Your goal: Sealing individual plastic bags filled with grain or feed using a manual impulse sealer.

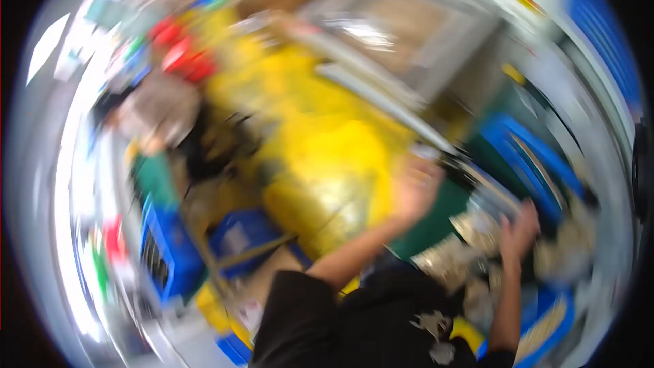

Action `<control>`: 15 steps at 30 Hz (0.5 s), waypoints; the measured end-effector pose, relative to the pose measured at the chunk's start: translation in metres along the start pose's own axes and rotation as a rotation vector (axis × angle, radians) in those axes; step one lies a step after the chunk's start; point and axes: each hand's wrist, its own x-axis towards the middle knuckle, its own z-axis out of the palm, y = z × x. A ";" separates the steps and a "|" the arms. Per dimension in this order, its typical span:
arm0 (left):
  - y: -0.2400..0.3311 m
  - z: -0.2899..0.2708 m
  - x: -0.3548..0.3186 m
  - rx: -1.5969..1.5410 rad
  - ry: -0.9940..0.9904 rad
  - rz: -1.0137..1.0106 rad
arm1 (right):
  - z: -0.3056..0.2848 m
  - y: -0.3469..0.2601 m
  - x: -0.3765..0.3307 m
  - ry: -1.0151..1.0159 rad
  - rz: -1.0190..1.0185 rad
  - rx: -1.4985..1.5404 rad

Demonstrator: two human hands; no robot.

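Observation:
Strong motion blur covers the view. My left hand (415,189) is raised at the left edge of a green worktop (436,217). A small whitish thing (425,152) shows at its fingertips, but I cannot make out whether it is held. Over the right part of the worktop is my right hand (520,233), its fingers smeared, next to a clear plastic bag (492,206). Just left of that hand lies a bag of beige pieces (477,230). Another pale, beige heap (444,260) sits nearer to me, between my forearms.
Blue bins (505,138) stand beyond my right hand, and another blue bin (560,313) is near my right forearm. A large grey-framed box (415,27) is ahead. Left, across the yellow floor (320,143), a person (160,112) is beside a blue crate (174,249).

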 end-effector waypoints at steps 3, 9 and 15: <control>0.032 0.054 -0.023 -0.583 -0.172 -0.050 | 0.041 0.054 -0.027 0.117 -0.097 -0.062; 0.048 0.119 -0.035 -0.407 -0.149 -0.286 | 0.042 0.046 -0.018 -0.117 0.051 -0.261; 0.047 0.145 -0.024 -0.465 -0.177 -0.257 | 0.041 0.022 0.027 -0.122 -0.059 -0.040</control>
